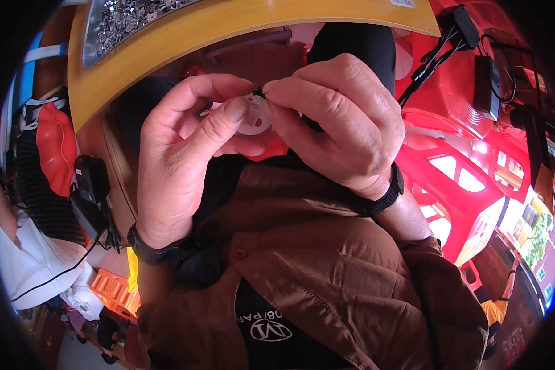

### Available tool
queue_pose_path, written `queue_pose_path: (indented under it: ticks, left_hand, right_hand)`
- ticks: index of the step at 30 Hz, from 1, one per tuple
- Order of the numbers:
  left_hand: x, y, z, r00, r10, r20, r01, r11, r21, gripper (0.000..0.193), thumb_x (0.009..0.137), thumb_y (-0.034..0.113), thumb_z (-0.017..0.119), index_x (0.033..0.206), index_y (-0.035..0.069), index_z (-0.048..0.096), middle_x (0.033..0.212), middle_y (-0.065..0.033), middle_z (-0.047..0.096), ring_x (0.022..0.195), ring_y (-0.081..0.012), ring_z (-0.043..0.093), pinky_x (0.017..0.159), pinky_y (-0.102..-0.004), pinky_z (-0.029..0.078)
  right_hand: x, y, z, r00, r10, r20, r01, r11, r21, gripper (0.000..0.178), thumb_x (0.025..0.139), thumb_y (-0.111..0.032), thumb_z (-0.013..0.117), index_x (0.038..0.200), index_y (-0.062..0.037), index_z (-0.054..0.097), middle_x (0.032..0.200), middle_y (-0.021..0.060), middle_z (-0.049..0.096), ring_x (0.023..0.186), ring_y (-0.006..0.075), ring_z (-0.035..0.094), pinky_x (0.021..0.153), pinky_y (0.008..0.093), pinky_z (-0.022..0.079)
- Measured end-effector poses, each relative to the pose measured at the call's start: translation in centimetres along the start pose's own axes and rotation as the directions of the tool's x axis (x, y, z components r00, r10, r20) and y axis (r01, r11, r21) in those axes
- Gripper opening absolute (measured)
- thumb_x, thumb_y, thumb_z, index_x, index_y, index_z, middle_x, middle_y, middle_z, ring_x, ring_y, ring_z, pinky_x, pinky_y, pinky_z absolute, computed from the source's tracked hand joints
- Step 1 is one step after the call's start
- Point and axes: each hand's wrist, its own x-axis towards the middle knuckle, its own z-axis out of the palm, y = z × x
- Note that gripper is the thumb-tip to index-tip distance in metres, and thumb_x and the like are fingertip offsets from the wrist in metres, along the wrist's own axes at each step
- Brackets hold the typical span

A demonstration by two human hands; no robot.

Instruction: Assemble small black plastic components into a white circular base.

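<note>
White round plastic disc with cut-out holes (256, 115) sits pinched between left hand (185, 160) and right hand (339, 123), whose grip apparently presses a small dark piece (258, 94) onto its rim, not yet seated.

Small assembly workshop: yellow workbench (259, 28), tray of metal parts (123, 21).

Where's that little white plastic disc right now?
In the head view, the white disc sits just above centre, pinched between the left hand and right hand, below the yellow table edge.
</note>
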Motion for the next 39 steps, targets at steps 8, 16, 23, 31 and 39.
queue_pose_path:
  ticks: [8, 16, 23, 31, 39]
  left_hand:
    - [0.1, -0.2, 0.0, 1.0, 0.018, 0.017, -0.018, 1.0, -0.006, 0.023, 0.092, 0.015, 0.05, 0.105, -0.003, 0.054, 0.093, -0.0089, 0.06, 0.078, -0.0148, 0.062, 0.065, -0.0284, 0.055]
    - [0.0, 0.2, 0.2, 0.999, 0.013, -0.036, -0.015, 0.999, -0.052, 0.019, 0.088, 0.013, 0.056, 0.101, -0.001, 0.056, 0.09, -0.0073, 0.06, 0.078, -0.0135, 0.061, 0.064, -0.0276, 0.055]
    - [-0.1, 0.1, 0.0, 0.997, 0.018, -0.08, -0.019, 1.0, -0.019, 0.015, 0.085, 0.01, 0.061, 0.096, 0.0, 0.059, 0.086, -0.0055, 0.06, 0.077, -0.0116, 0.06, 0.066, -0.0268, 0.054]
    - [0.0, -0.3, -0.2, 0.999, 0.023, -0.027, -0.024, 1.0, -0.013, 0.016, 0.086, 0.008, 0.06, 0.099, -0.001, 0.058, 0.09, -0.0061, 0.06, 0.081, -0.0123, 0.06, 0.069, -0.028, 0.054]
    - [0.1, -0.3, -0.4, 0.999, 0.012, -0.031, -0.015, 0.993, -0.121, 0.029, 0.091, 0.008, 0.047, 0.118, -0.003, 0.05, 0.107, -0.0126, 0.059, 0.095, -0.0203, 0.061, 0.08, -0.0335, 0.054]
  right_hand:
    - [0.4, -0.2, -0.6, 0.983, -0.165, 0.086, 0.171, 0.983, -0.073, 0.031, 0.052, 0.002, 0.073, 0.082, -0.003, 0.065, 0.074, 0.0041, 0.057, 0.056, 0.0157, 0.054, 0.047, 0.0253, 0.046]
    - [1.1, -1.2, -1.4, 0.806, 0.489, 0.333, -0.591, 0.687, 0.422, 0.018, 0.075, -0.006, 0.07, 0.091, 0.0008, 0.065, 0.08, 0.0067, 0.063, 0.068, 0.0109, 0.059, 0.058, 0.0213, 0.046]
    - [0.7, -1.1, -1.2, 0.725, 0.533, 0.437, -0.687, 0.602, 0.406, 0.014, 0.078, -0.006, 0.068, 0.09, 0.0001, 0.067, 0.082, 0.0067, 0.063, 0.076, 0.0114, 0.059, 0.066, 0.0223, 0.047]
    - [0.2, -0.9, -0.6, 0.771, 0.509, 0.383, -0.637, 0.626, 0.45, 0.004, 0.078, -0.003, 0.066, 0.082, -0.0008, 0.065, 0.074, 0.0046, 0.059, 0.047, 0.0057, 0.054, 0.041, 0.0178, 0.042]
    - [0.3, -0.4, -1.0, 0.826, 0.48, 0.296, -0.56, 0.758, 0.334, 0.009, 0.072, -0.001, 0.069, 0.08, -0.0036, 0.067, 0.074, 0.0035, 0.061, 0.059, 0.0077, 0.058, 0.049, 0.0203, 0.045]
